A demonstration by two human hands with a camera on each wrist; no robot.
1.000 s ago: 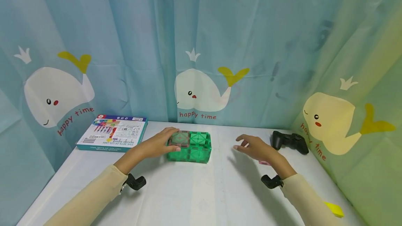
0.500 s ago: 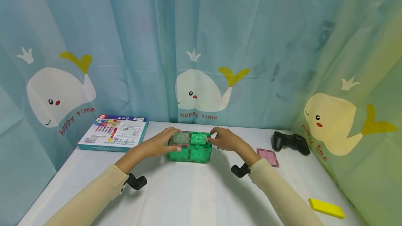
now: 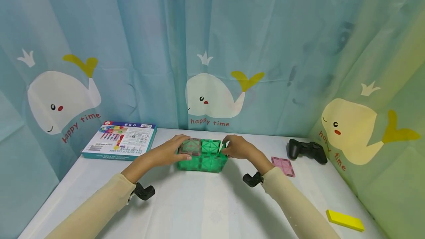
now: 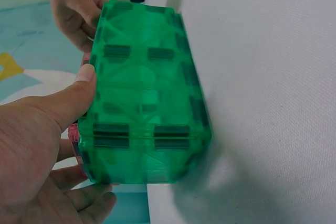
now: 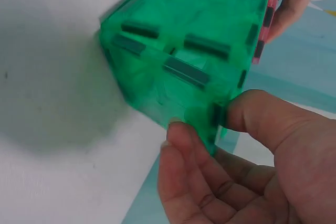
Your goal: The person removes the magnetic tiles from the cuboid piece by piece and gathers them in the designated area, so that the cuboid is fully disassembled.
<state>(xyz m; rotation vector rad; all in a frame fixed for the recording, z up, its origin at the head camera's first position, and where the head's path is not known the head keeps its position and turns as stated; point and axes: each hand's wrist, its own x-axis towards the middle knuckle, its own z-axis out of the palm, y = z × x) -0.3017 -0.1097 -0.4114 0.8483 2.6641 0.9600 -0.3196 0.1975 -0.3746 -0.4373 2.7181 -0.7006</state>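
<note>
A box of translucent green magnetic tiles (image 3: pixel 199 163) stands on the white table, with a pink magnetic tile (image 3: pixel 191 146) over the left part of its top. My left hand (image 3: pixel 170 151) grips the box's left end, thumb along the front top edge and fingers behind. At the right end, my right hand (image 3: pixel 238 148) pinches a green end tile (image 5: pixel 157 85) between thumb and fingers. That tile's upper edge leans outward, and a narrow gap shows beside the top in the head view. The left wrist view shows the box's long green side (image 4: pixel 142 77).
A second pink tile (image 3: pixel 283 166) lies right of the box, near a black game controller (image 3: pixel 307 151). A yellow block (image 3: pixel 345 220) lies front right. At back left is a flat cardboard box (image 3: pixel 121 141). A whale-print curtain (image 3: pixel 282 47) hangs behind the table.
My right hand has come left from over the table to the box's right end. The end tile there now leans outward in its pinch. My left hand stays put.
</note>
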